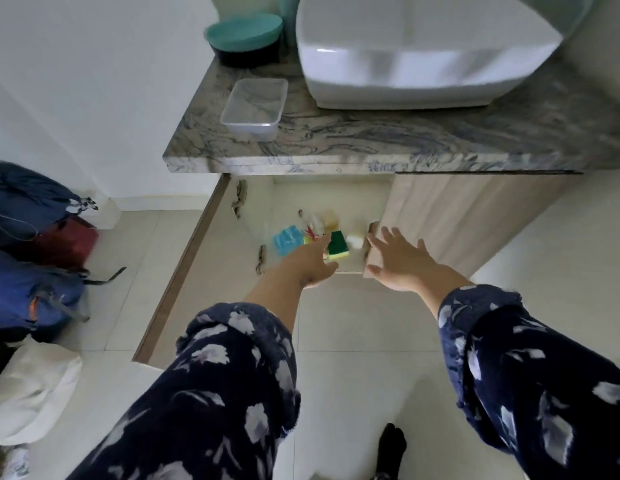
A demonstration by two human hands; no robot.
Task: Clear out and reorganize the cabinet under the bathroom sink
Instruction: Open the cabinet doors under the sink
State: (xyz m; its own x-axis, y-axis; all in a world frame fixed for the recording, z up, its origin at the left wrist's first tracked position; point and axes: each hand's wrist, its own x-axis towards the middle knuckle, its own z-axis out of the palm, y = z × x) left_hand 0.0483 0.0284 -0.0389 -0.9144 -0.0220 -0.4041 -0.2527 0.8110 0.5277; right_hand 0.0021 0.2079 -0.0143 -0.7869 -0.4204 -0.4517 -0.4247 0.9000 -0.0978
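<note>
**Both hands reach toward the open cabinet under the sink**

The person's left hand [315,266] stretches into the open left side of the cabinet [336,199], its fingers over the small cluster of things on the cabinet floor. Whether it grips anything cannot be told, since the fingertips are hidden among the items. The right hand [402,263] is spread flat, fingers apart and holding nothing, against the edge of the closed right-hand door [450,216], just right of the cluster.

Inside the cabinet lie one green-and-yellow sponge [339,244] just beyond the left hand, one small white object [354,241] to its right, one light blue plastic item [286,240] to its left, one clear packet with red bits [313,227] and one yellowish container [330,218] behind them. The left door [184,271] hangs wide open.

On the marbled counter [405,143] above stand one white basin [415,53], one clear rectangular plastic tub [254,107] and one dark round container with a teal lid [244,38]. Two blue bags [28,202] and one white bag [31,389] sit on the tiled floor at the left.

No writing or brand can be read on anything; the cabinet items are too small and blurred.
</note>
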